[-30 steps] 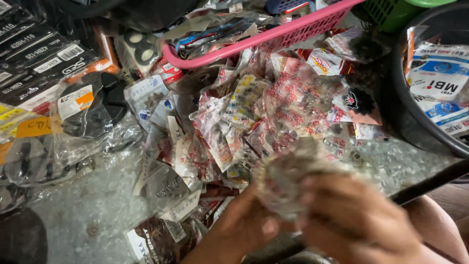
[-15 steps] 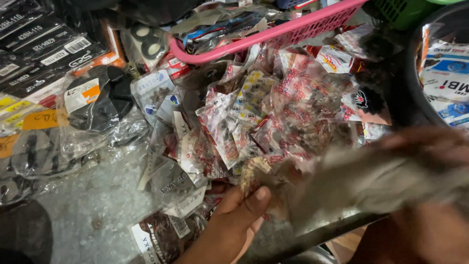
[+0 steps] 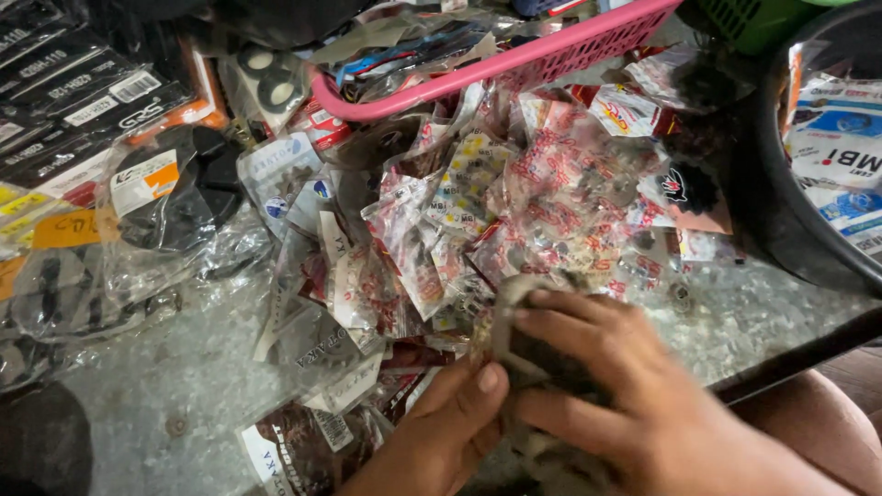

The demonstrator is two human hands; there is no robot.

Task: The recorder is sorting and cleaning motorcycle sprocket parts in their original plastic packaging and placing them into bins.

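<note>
Gripping a clear-wrapped sprocket packet (image 3: 519, 344) at the near edge of the speckled metal tabletop (image 3: 147, 404) | right hand (image 3: 634, 404) curled over its top, fingers closed on the wrap | left hand (image 3: 441, 432) pinching its lower left edge, thumb up | beside a heap of red-printed spare-part packets (image 3: 514, 211) | below a pink plastic basket (image 3: 514, 64)

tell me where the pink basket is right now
In the head view the pink basket sits at the top centre, its rim slanting up to the right behind the heap of clear packets, left of the dark tub.
</note>
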